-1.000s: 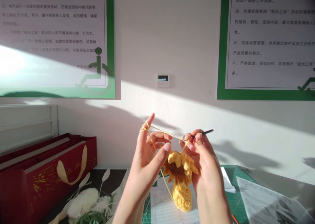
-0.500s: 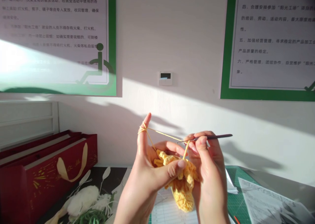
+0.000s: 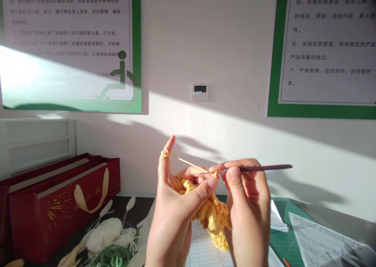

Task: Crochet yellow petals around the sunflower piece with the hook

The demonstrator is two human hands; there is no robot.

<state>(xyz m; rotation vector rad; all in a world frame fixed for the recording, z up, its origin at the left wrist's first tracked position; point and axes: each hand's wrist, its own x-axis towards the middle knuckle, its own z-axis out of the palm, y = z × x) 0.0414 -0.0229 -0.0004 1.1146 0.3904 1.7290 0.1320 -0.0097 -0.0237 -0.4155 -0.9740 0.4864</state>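
Note:
My left hand [image 3: 179,204] pinches a yellow crocheted piece [image 3: 213,216] between thumb and fingers, its index finger raised. Yellow yarn [image 3: 188,163] is wound round that fingertip and runs taut to the crochet hook [image 3: 264,168]. My right hand [image 3: 248,204] grips the dark hook like a pencil, its thin tip pointing left. A yellow loop sits on the hook's shaft, close to my left thumb. Ruffled folds of the piece hang down between both hands, partly hidden behind them.
A red gift bag [image 3: 64,204] with a cream handle stands at the left. White yarn [image 3: 102,235] and green yarn [image 3: 113,255] lie beside it. On the right, a printed sheet [image 3: 326,243] rests on a green cutting mat [image 3: 282,235]. Posters and a small panel [image 3: 200,92] are on the wall.
The hook has moved left through the work, and its loop now lies close to my left thumb instead of being drawn up high. The crocheted piece has tilted. The view has shifted slightly.

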